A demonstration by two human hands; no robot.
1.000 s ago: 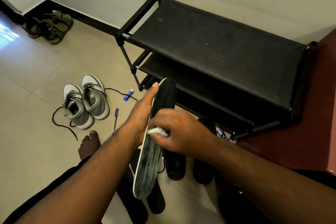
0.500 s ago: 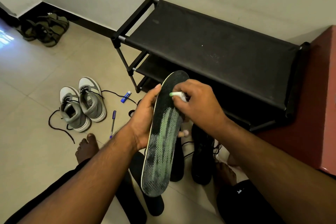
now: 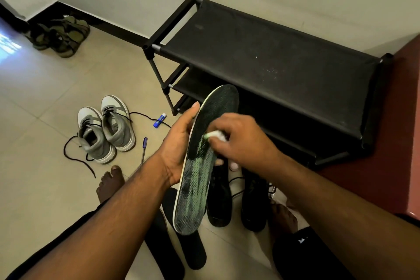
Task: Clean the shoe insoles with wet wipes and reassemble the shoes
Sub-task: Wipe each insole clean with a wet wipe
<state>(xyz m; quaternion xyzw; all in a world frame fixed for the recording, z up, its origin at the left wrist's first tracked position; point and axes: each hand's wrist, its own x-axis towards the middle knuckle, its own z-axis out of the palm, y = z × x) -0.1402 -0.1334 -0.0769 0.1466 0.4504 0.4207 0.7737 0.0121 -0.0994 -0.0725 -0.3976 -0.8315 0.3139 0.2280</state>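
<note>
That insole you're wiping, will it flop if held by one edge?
Probably a little. The insole is thin, yet stays nearly straight in the left hand, so likely springy. Probably light. The right hand presses a wipe there; possibly slick.

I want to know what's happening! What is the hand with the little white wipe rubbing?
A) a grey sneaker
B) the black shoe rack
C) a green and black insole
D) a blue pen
C: the right hand presses the wipe onto the insole, which the left hand holds.
</note>
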